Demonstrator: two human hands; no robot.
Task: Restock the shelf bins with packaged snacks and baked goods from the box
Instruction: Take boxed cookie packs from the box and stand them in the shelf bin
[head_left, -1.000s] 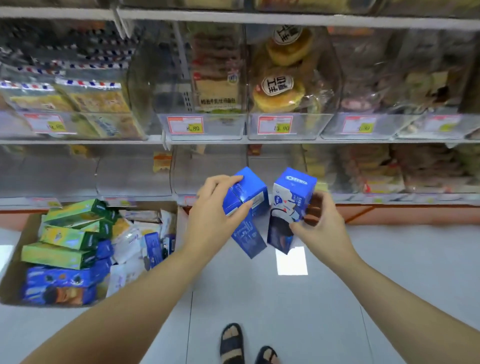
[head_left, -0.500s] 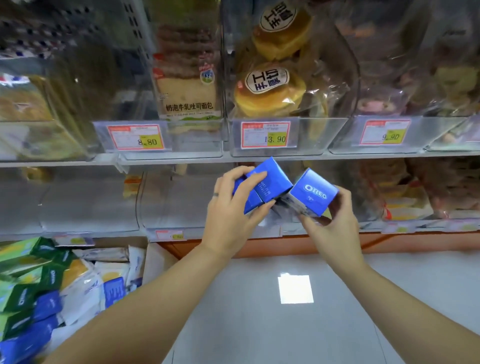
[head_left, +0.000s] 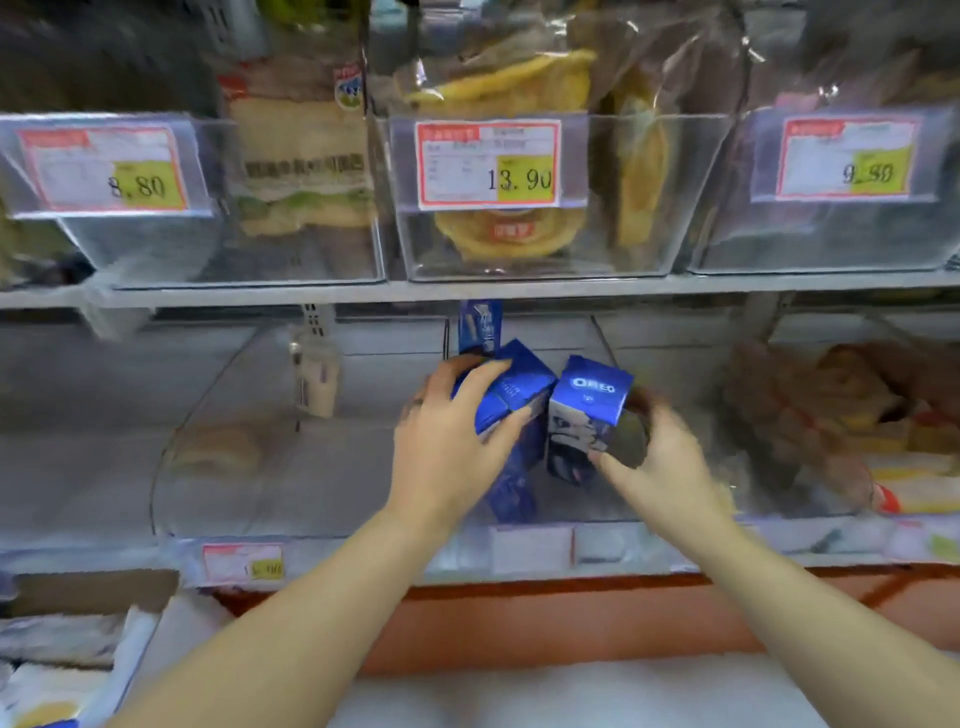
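Head: perhaps four blue boxes (head_left: 589, 400)

you have two hands up: your left hand (head_left: 441, 457) and your right hand (head_left: 660, 462). they hold three blue oreo boxes: an upper box (head_left: 519, 387) and a lower box (head_left: 511, 491) in the left, and a single box (head_left: 589, 400) in the right. a fourth blue pack (head_left: 479, 327) stands behind. above are three clear bins, the left bin (head_left: 156, 249), middle bin (head_left: 597, 249) and right bin (head_left: 831, 239), and three price tags: 8.80 tag (head_left: 104, 169), 13.90 tag (head_left: 488, 163), 9.80 tag (head_left: 847, 158). one blurred lower tag (head_left: 244, 562) is below.

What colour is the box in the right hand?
Oreo box: blue with white lettering; head view.
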